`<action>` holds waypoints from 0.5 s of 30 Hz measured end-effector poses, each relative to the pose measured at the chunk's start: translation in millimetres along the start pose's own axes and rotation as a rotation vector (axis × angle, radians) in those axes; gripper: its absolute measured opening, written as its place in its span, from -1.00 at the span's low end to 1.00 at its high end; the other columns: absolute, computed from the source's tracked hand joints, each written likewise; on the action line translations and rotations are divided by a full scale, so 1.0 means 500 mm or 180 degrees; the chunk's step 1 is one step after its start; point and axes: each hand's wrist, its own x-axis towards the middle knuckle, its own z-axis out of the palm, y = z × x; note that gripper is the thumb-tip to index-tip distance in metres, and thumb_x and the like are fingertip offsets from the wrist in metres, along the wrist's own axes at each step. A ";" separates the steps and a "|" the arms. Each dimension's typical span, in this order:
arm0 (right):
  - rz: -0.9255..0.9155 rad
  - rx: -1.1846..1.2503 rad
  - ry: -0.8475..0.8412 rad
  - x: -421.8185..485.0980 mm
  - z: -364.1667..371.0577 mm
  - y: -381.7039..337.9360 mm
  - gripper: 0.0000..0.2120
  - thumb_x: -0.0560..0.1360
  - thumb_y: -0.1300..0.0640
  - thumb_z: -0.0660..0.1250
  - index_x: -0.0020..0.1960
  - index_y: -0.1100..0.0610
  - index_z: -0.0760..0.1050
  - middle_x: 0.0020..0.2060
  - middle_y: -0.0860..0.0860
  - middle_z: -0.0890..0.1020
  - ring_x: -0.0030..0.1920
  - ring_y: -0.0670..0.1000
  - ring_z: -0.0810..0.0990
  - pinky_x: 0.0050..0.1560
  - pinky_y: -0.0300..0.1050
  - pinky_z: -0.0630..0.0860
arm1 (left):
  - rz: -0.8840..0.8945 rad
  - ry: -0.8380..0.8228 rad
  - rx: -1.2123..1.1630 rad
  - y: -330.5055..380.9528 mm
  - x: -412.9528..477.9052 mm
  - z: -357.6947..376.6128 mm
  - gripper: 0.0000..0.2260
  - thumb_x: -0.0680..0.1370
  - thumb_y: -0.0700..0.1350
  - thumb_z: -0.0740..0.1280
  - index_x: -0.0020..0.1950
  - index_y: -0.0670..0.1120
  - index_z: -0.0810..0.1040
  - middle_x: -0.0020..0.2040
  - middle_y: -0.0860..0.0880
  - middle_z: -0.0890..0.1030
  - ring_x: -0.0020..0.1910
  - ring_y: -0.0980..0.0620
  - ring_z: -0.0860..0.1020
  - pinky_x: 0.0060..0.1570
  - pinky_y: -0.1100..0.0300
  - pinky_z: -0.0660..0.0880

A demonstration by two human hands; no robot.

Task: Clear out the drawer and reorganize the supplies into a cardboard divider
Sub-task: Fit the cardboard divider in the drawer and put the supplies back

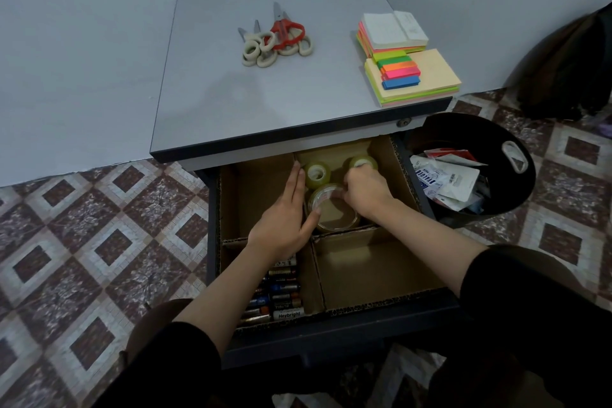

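My left hand (284, 219) is flat, fingers straight and together, pointing forward, thumb splayed right. My right hand (364, 190) is knuckles up, fingers curled under; can't tell from here what they grip, if anything. Left forearm (225, 285) and right forearm (430, 225) bare, angled inward. Black sleeves (172, 358) bunched near elbows. Hands near, not touching.

"Heybright" on a battery (289, 314)
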 end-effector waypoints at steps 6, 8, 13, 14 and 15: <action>0.0007 -0.0043 0.0030 -0.001 0.002 0.001 -0.75 0.54 0.04 0.32 0.06 0.23 0.54 0.03 0.16 0.54 -0.01 0.12 0.57 -0.19 -0.13 0.42 | -0.0018 -0.0007 0.0036 0.001 0.001 0.000 -0.36 0.61 0.14 0.02 0.52 -0.06 -0.27 0.51 0.05 -0.34 0.33 -0.03 0.38 0.20 0.09 0.39; 0.0014 -0.0039 0.0031 -0.002 0.004 0.002 -0.74 0.53 0.03 0.32 0.07 0.23 0.53 0.04 0.17 0.54 -0.01 0.13 0.57 -0.17 -0.12 0.43 | -0.0015 -0.0006 0.0044 0.001 0.000 0.000 -0.36 0.61 0.14 0.02 0.52 -0.06 -0.27 0.51 0.05 -0.34 0.34 -0.02 0.37 0.20 0.10 0.39; 0.0120 0.0151 0.0033 -0.012 -0.002 0.004 -0.68 0.50 -0.05 0.35 0.03 0.21 0.55 -0.03 0.13 0.58 -0.08 0.09 0.59 -0.19 -0.13 0.50 | -0.0096 0.0005 0.0067 0.003 -0.002 0.003 -0.36 0.61 0.15 0.01 0.51 -0.03 -0.30 0.50 0.08 -0.36 0.31 0.00 0.40 0.14 0.13 0.41; 0.0106 0.0171 0.0043 -0.017 -0.005 0.003 -0.65 0.48 -0.10 0.35 0.03 0.20 0.56 -0.05 0.12 0.59 -0.10 0.07 0.60 -0.19 -0.13 0.53 | -0.0104 0.0008 0.0078 0.004 -0.002 0.003 -0.36 0.61 0.15 0.01 0.51 -0.03 -0.30 0.50 0.07 -0.36 0.28 0.01 0.42 0.11 0.15 0.41; 0.0078 0.0164 0.0061 -0.022 -0.011 0.003 -0.62 0.47 -0.13 0.35 0.03 0.19 0.56 -0.06 0.10 0.59 -0.12 0.05 0.60 -0.18 -0.13 0.54 | -0.0105 0.0015 0.0091 0.004 -0.002 0.003 -0.36 0.61 0.16 0.00 0.51 -0.03 -0.31 0.50 0.07 -0.37 0.25 0.02 0.44 0.06 0.18 0.42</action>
